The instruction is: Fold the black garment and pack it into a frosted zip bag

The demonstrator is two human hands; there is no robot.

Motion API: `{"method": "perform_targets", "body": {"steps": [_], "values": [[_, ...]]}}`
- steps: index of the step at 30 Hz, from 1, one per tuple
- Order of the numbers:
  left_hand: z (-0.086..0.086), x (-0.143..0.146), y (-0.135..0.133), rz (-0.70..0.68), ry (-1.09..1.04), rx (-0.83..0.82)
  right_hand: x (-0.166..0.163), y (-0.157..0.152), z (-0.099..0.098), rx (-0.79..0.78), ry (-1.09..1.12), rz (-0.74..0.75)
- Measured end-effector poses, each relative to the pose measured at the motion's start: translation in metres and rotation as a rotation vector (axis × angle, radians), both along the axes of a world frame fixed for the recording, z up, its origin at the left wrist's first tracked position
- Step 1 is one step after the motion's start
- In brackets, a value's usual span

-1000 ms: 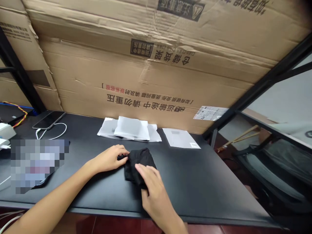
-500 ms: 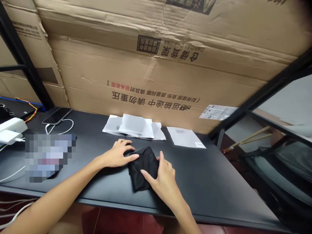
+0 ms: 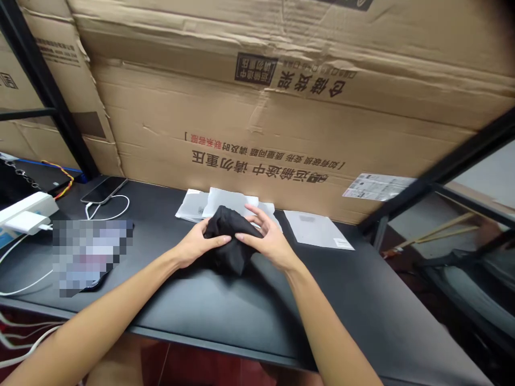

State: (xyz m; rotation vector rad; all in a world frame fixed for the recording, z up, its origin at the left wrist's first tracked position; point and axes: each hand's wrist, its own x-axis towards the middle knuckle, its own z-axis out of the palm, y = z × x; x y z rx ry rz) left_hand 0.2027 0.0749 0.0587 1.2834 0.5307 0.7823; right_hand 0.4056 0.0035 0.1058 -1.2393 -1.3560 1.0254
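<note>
one head-worn view, looks forward and down from above the near edge of the counter (image 3: 362, 305), facing stacked cardboard boxes (image 3: 306, 128) at the back; close, left hand (image 3: 195, 247) and right hand (image 3: 270, 242) mid-frame at arm's length.

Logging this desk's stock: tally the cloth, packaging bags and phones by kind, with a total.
Black crumpled fabric piece, between left hand and right hand: 1
White translucent plastic bags: 3, an overlapping pair behind the hands and one apart
Dark flat smartphone: 1
Total: 5
</note>
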Motion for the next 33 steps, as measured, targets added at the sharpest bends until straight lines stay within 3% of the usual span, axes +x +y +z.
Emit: {"method": "perform_targets", "body": {"steps": [3, 7, 10, 14, 17, 21, 24, 27, 29, 31, 33], "values": [[-0.005, 0.006, 0.004, 0.152, -0.124, -0.11, -0.004, 0.009, -0.012, -0.058, 0.272, -0.049], [-0.011, 0.01, 0.007, 0.285, -0.079, -0.062, -0.02, 0.004, -0.029, -0.211, 0.414, 0.106], [-0.014, 0.011, 0.006, 0.254, 0.011, 0.015, -0.029, 0.001, -0.034, -0.283, 0.467, 0.067], [-0.018, 0.011, 0.003, 0.286, 0.151, 0.13, -0.03, 0.002, -0.035, -0.266, 0.587, -0.053], [-0.023, 0.009, 0.001, 0.202, 0.307, 0.159, -0.028, 0.0, -0.035, -0.253, 0.647, -0.039], [-0.027, 0.008, -0.001, 0.156, 0.417, 0.205, -0.031, -0.004, -0.039, -0.23, 0.601, -0.001], [-0.026, 0.009, -0.003, 0.097, 0.395, 0.24, -0.025, 0.001, -0.043, -0.122, 0.502, -0.043], [-0.025, 0.012, -0.005, 0.033, 0.37, 0.305, 0.007, 0.014, -0.042, 0.051, 0.374, -0.236], [-0.025, 0.013, -0.006, 0.018, 0.385, 0.345, 0.044, 0.019, -0.04, 0.151, 0.206, -0.499], [-0.026, 0.013, -0.007, 0.009, 0.411, 0.372, 0.085, 0.017, -0.039, 0.125, -0.141, -0.865], [-0.026, 0.013, -0.008, -0.005, 0.429, 0.386, 0.12, 0.01, -0.041, 0.065, -0.234, -1.005]]}}
